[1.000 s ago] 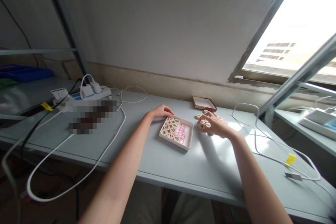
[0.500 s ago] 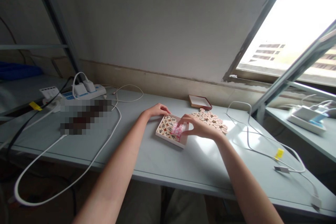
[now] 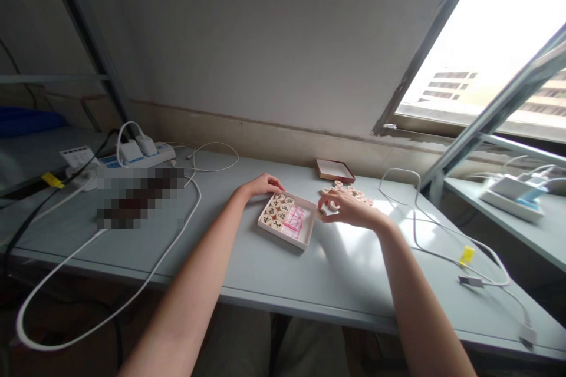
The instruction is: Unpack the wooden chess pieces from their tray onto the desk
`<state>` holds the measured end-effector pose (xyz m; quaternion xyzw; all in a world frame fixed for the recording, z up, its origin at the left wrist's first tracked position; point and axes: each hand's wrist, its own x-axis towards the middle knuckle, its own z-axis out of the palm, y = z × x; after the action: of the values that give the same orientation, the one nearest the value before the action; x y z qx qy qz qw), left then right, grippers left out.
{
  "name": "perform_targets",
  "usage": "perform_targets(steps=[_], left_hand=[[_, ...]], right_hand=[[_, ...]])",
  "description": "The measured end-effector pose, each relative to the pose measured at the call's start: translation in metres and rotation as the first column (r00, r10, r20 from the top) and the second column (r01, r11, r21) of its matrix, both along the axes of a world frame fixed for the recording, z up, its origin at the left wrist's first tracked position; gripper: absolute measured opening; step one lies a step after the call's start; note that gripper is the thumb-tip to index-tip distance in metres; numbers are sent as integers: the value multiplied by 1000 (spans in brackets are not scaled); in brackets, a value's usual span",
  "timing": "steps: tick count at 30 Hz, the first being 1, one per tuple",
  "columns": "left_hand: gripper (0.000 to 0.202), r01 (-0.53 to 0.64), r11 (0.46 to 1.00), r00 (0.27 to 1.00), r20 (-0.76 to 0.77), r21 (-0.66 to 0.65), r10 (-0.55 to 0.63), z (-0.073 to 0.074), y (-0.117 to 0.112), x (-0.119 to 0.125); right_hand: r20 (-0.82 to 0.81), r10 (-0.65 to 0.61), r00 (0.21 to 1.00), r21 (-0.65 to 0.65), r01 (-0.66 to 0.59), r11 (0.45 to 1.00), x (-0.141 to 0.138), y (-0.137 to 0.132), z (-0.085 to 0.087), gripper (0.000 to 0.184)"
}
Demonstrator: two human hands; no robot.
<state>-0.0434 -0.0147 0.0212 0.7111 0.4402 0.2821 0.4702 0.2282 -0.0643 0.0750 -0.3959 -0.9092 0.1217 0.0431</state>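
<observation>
A shallow white box point(image 3: 283, 240) lies on the desk, holding several round wooden Chinese chess pieces point(image 3: 276, 212) with black characters along its left side. Its right part shows a bare floor with pink lines. My left hand point(image 3: 265, 184) rests at the far left corner of the box, fingers curled against its edge. Just off the right side of the box, my right hand point(image 3: 342, 209) pinches a Chinese chess piece point(image 3: 321, 212) between thumb and fingers, low over the desk. More loose pieces point(image 3: 356, 193) lie behind that hand, which partly covers them.
The box lid point(image 3: 335, 170) lies inside up near the wall. A power strip point(image 3: 154, 156) with chargers and white cables occupies the left side of the desk point(image 3: 336, 288). Another white cable point(image 3: 415, 235) loops across the right side. A blurred dark patch point(image 3: 141, 197) sits at left.
My right hand has moved right, out of the box, with a piece. The box's right-hand pieces are gone from it, baring more pink-lined floor. My left hand stays at the corner.
</observation>
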Motion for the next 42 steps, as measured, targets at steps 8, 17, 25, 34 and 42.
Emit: perform_targets(steps=[8,17,25,34,42], left_hand=[[23,9,1000,1000,12,-16,-9,-1,0,0],[23,13,1000,1000,19,-4,-13,0,-1,-1],[25,125,992,992,5,10,-125,0,0,0],[29,168,986,986,-20,9,-168,0,-1,-1],[31,155,988,986,-63,8,-154,2,-2,-1]], right_hand=[[87,-106,991,137,93,986,11,8,-15,27],[-99,-159,982,172,174,970,12,15,-14,15],[-140,74,987,377,-16,926,-56,-11,-29,26],[-203,71,977,356,6,934,-53,-4,-36,14],[-146,66,987,204,-36,978,-35,-1,-28,28]])
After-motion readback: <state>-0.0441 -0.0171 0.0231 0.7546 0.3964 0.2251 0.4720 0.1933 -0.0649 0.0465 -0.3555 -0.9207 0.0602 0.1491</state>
